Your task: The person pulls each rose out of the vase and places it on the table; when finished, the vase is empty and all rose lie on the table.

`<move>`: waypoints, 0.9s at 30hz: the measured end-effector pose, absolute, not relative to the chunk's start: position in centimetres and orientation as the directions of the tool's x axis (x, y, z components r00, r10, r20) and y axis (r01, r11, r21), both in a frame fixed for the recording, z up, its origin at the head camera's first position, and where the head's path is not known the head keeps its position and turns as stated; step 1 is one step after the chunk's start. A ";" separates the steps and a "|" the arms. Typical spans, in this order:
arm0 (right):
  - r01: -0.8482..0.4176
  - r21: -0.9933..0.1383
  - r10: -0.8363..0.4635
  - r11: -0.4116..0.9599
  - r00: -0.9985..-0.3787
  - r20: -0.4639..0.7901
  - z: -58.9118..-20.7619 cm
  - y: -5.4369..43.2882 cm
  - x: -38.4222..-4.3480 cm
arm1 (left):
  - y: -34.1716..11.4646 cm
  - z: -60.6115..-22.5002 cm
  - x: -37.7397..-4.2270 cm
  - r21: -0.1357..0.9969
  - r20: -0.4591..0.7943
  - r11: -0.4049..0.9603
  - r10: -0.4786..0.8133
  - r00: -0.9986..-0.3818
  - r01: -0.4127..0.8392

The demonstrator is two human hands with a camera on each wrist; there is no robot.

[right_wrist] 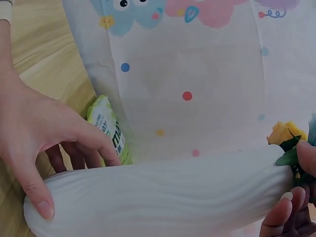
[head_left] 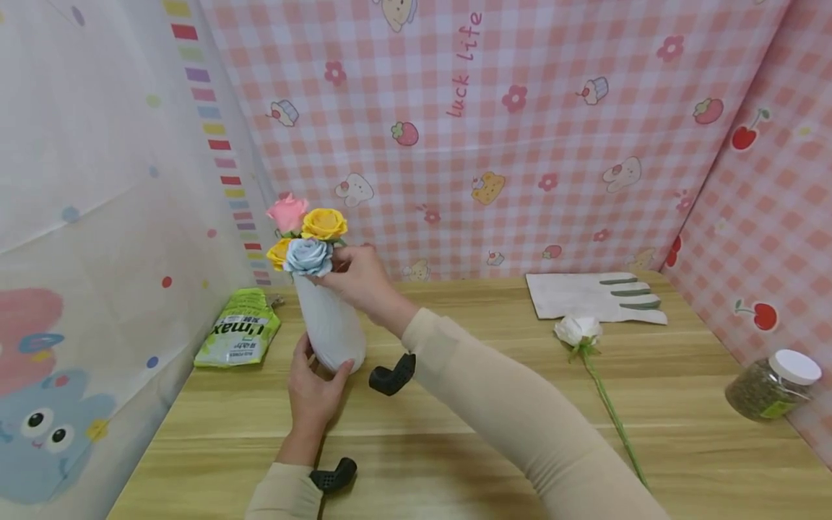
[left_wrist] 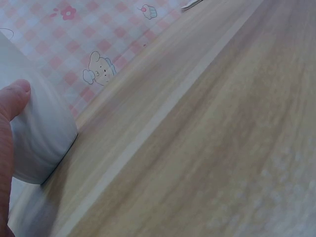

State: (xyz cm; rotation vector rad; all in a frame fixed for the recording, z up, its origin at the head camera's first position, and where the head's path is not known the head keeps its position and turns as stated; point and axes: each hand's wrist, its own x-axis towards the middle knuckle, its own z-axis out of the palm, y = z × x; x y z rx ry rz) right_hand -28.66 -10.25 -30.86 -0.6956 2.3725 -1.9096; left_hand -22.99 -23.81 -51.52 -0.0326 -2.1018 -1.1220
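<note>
A white ribbed vase [head_left: 330, 321] stands on the wooden table, holding a pink rose [head_left: 287, 213], two yellow roses [head_left: 325, 224] and a light blue rose [head_left: 308, 257]. My left hand [head_left: 315, 388] grips the vase low down, thumb on the near side and fingers around the far side. At the mouth, my right hand [head_left: 365, 280] pinches the blue rose just under its bloom, its fingertips close to the rim. The right wrist view shows the vase [right_wrist: 163, 197] lengthwise, with green leaves [right_wrist: 287, 158] by the right thumb; the stems inside are hidden.
A white rose [head_left: 578, 331] with a long green stem lies to the right. Behind it is a white glove [head_left: 572, 296]. A lidded jar [head_left: 773, 386] stands near the right edge. Left of the vase sits a green packet [head_left: 240, 328]. Patterned cloth hangs behind and at both sides.
</note>
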 end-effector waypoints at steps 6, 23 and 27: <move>-0.350 -0.928 -0.360 0.128 -0.888 0.285 -30.6 -10.2 -28.8 | -23.8 -51.3 -22.9 0.710 0.614 0.616 -0.306 -0.727 0.341; -0.550 -0.773 -0.409 0.316 -0.814 0.412 -30.3 -10.3 -28.6 | -23.9 -51.3 -23.0 0.699 0.626 0.622 -0.295 -0.722 0.352; -0.657 -0.624 -0.430 0.424 -0.752 0.500 -30.5 -10.3 -28.6 | -23.9 -51.3 -22.9 0.702 0.619 0.625 -0.300 -0.725 0.341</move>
